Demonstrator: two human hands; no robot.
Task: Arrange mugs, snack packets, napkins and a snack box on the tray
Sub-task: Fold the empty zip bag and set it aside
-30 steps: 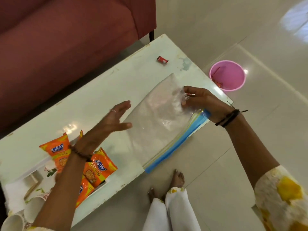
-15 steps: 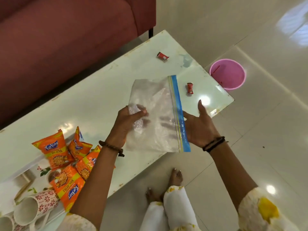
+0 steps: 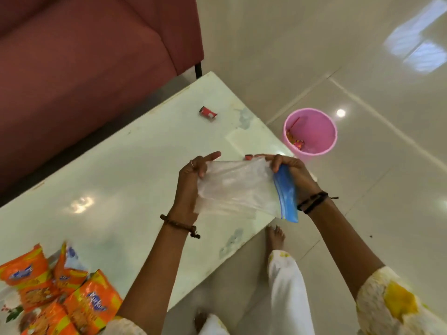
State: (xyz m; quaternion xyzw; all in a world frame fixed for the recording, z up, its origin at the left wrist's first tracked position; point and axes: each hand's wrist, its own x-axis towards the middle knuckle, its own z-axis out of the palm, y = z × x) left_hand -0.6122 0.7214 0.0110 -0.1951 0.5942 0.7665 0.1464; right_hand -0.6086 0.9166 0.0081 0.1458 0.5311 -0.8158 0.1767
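left hand (image 3: pixel 191 184): finger ring, brown bead bracelet at wrist | right hand (image 3: pixel 294 174): black thread bands at wrist | sleeves: cream with yellow print, lower right of frame | trousers: white | feet: bare

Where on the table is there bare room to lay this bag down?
Bare stretch left of the bag, between the red wrapper and the snack packets. Crowded at the packets' corner; a second wrapper sits by the right hand.

Bright, soft indoor light; window glare on floor (image 3: pixel 418 52); motion blur on snack packets (image 3: pixel 60 293).
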